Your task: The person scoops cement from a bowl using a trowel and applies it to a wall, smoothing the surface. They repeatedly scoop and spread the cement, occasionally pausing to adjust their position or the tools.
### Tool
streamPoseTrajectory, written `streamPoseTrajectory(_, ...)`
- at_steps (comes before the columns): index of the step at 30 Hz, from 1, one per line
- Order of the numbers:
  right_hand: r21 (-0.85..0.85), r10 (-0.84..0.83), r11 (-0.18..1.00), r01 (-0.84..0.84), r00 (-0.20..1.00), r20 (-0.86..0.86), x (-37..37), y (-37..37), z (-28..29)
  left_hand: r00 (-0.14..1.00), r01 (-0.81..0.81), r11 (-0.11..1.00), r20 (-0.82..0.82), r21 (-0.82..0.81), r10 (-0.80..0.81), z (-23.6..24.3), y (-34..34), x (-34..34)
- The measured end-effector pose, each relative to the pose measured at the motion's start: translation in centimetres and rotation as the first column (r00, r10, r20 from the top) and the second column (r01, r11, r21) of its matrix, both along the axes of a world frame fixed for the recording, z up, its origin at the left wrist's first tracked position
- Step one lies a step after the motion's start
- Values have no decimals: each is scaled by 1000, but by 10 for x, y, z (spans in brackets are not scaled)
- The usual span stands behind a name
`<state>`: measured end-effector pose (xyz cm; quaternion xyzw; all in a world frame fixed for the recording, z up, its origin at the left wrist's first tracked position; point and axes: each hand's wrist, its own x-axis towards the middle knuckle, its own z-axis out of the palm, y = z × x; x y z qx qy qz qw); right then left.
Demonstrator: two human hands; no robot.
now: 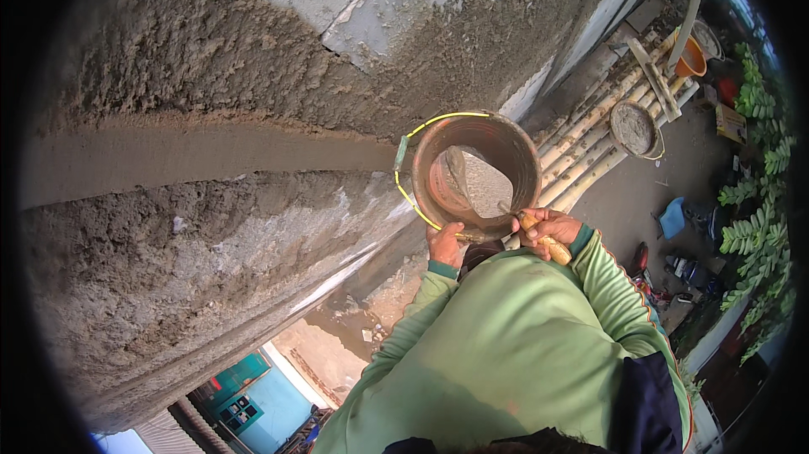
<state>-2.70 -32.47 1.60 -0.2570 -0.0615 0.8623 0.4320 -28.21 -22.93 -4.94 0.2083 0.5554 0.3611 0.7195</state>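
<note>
- Across the upper left of my view, the wall [244, 58] carries rough grey-brown render, cut by a smoother band [211, 149].
- To the right lie long pale poles [581, 169]; a second container [615, 129] of grey mix sits at them, well apart from the hands.
- At centre, between the wall and the wearer's body, is the brown bucket [528, 157], mouth toward my camera. What supports its base I cannot tell. I judge the wall stiff but slightly yielding, the rim possibly slick where wet. For lifting, I would rate the bail safest; for steadying, opposite sides of the rim.
- Inside the bucket, wet grey mortar [490, 189] covers part of the bottom. I expect it to be dense, soft and inclined to slide, making the load bottom-heavy.
- The right hand [552, 227] is closed around the wooden handle of a trowel [554, 250]. I judge that handle firm and easily gripped at mid-length.
- The left hand [445, 245] is curled at the near rim, beside the bail's end; its exact finger contact is hidden.
- The yellow bail [410, 190] hangs out leftward, with a green grip [400, 153].
</note>
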Motion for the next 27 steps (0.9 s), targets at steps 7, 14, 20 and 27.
streamPoseTrajectory(7,30,-653,757,653,757,13,19,-20,56,935,-295,890,-297,-347,194,-66,-26,-107)
streamPoseTrajectory(14,196,-806,335,921,172,567,7,11,42,-159,722,655,-974,-225,-159,-146,-85,-267)
streamPoseTrajectory(20,404,-720,688,603,499,481,-8,136,67,-31,571,818,-998,-64,-57,-191,-108,-276)
streamPoseTrajectory(27,670,-809,572,472,192,555,31,143,88,755,-655,729,-201,-199,624,-268,-199,-303)
